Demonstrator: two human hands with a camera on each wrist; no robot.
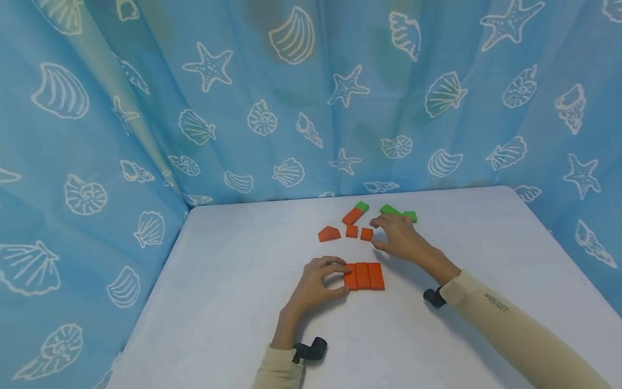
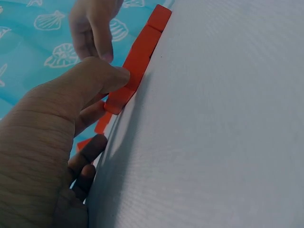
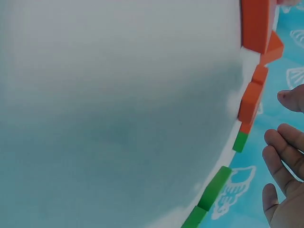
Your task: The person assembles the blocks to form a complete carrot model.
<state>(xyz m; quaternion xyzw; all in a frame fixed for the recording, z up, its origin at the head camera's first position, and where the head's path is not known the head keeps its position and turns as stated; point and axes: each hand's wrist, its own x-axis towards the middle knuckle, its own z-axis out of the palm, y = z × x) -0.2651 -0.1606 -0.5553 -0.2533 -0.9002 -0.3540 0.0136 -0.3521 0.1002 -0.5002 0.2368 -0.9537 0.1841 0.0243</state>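
Note:
Three flat orange blocks lie side by side in a row on the white table. My left hand pinches the leftmost block between its thumb at the near end and a finger at the far end. In the left wrist view, the thumb presses on the orange block. Farther back, my right hand hovers with thumb and fingers apart, just right of a small orange block. Another small orange block lies beside that one. The right wrist view shows the right hand holding nothing.
An orange piece with slanted corners lies left of the small blocks. Behind them, an orange block touches a green block. Two more green blocks lie behind the right hand. A blue shell-patterned curtain borders the table.

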